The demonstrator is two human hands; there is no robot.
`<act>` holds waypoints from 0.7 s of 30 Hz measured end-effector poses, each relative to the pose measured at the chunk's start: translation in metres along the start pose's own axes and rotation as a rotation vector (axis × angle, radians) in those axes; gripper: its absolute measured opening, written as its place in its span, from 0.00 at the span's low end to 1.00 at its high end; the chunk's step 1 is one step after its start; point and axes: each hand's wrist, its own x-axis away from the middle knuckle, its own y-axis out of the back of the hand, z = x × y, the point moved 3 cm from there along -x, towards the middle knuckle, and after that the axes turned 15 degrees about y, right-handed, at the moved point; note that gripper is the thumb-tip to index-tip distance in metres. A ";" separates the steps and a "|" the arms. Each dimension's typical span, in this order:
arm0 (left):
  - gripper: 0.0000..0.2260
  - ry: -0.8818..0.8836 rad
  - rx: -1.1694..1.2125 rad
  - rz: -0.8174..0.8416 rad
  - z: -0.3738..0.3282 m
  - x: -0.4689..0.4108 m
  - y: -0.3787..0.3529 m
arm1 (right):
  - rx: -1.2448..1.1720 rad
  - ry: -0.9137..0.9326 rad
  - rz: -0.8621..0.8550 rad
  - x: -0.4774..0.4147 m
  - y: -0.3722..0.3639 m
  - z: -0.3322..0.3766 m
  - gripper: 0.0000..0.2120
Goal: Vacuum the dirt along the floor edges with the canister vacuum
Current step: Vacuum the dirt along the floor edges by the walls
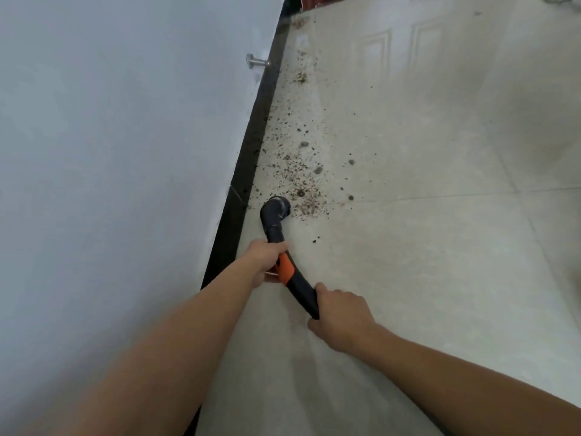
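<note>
— So, how far along is the job?
— Early, by the look of it: the nozzle (278, 207) sits on the floor (408, 247) just beside the black baseboard (248, 171), at the near end of the dirt (295, 171) strewn along that baseboard.
— And the hands?
— Left hand (267, 262) grips the wand (287, 272) at its orange collar, nearer the baseboard; right hand (341, 316) clasps it farther back, arms outstretched.

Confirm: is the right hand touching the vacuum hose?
Touching. The head view shows the right hand gripping the vacuum hose, thumb on top and fingers curled underneath.
</note>
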 end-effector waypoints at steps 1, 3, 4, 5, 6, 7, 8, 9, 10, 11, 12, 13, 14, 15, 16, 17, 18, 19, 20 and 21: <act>0.11 0.002 0.006 0.004 0.002 0.000 -0.001 | -0.010 0.011 -0.011 0.002 -0.001 0.000 0.17; 0.12 0.023 -0.029 0.027 0.013 0.004 0.002 | -0.038 0.042 0.000 0.015 -0.007 0.003 0.18; 0.13 0.039 -0.058 0.047 0.023 0.008 0.005 | -0.053 0.059 0.020 0.023 -0.012 0.007 0.18; 0.14 0.055 -0.086 0.064 0.034 0.012 0.008 | -0.072 0.077 0.043 0.034 -0.018 0.011 0.18; 0.15 0.064 -0.106 0.079 0.047 0.018 0.012 | -0.107 0.093 0.067 0.044 -0.024 0.017 0.17; 0.15 0.064 -0.113 0.089 0.060 0.023 0.014 | -0.153 0.103 0.093 0.055 -0.028 0.024 0.16; 0.15 0.055 -0.106 0.091 0.072 0.030 0.017 | -0.197 0.110 0.122 0.065 -0.033 0.030 0.15; 0.14 0.048 -0.088 0.092 0.085 0.037 0.019 | -0.226 0.118 0.155 0.074 -0.036 0.036 0.15; 0.14 0.051 -0.064 0.096 0.098 0.044 0.021 | -0.234 0.130 0.184 0.082 -0.040 0.040 0.15; 0.14 0.065 -0.042 0.107 0.110 0.050 0.022 | -0.225 0.140 0.201 0.089 -0.044 0.043 0.15; 0.14 0.086 -0.026 0.120 0.122 0.054 0.022 | -0.202 0.145 0.210 0.096 -0.047 0.044 0.16; 0.15 0.109 -0.014 0.134 0.131 0.058 0.019 | -0.177 0.144 0.218 0.102 -0.050 0.045 0.17; 0.15 0.125 -0.002 0.140 0.137 0.061 0.015 | -0.155 0.139 0.221 0.108 -0.052 0.044 0.18; 0.15 0.126 0.006 0.143 0.139 0.063 0.009 | -0.137 0.128 0.215 0.112 -0.054 0.041 0.19; 0.14 0.113 0.005 0.144 0.136 0.064 0.001 | -0.123 0.114 0.204 0.116 -0.054 0.036 0.19; 0.13 0.092 -0.002 0.148 0.130 0.065 -0.009 | -0.114 0.097 0.189 0.119 -0.052 0.030 0.19; 0.13 0.067 -0.013 0.155 0.120 0.065 -0.019 | -0.118 0.073 0.168 0.122 -0.049 0.023 0.18; 0.12 0.042 -0.022 0.164 0.110 0.065 -0.030 | -0.128 0.043 0.142 0.124 -0.044 0.014 0.16; 0.12 0.017 -0.031 0.173 0.098 0.065 -0.041 | -0.138 0.009 0.112 0.124 -0.039 0.006 0.16; 0.12 -0.010 -0.038 0.177 0.087 0.065 -0.052 | -0.142 -0.022 0.080 0.125 -0.035 -0.001 0.16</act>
